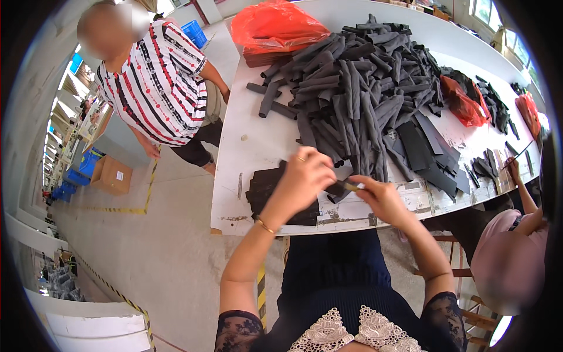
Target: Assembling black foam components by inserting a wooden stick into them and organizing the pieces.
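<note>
My left hand (306,175) is over the near edge of the table, its fingers curled and slightly blurred. What its fingertips hold cannot be made out. Beside it, my right hand (381,200) pinches a small thing with a yellowish part (352,187), too small to name. A short dark piece (339,191) lies between the two hands. Under my left wrist is a stack of flat black pieces (265,190). Just beyond my hands rises a large heap of dark grey rolled tubes (358,88), which look like fabric or soft sheet.
A red plastic bag (275,26) sits at the far left of the white table (246,141). Flat dark sheets (431,155) and another red bag (466,100) lie to the right. One person (155,82) stands at left; another (510,252) sits at right, holding a thin stick.
</note>
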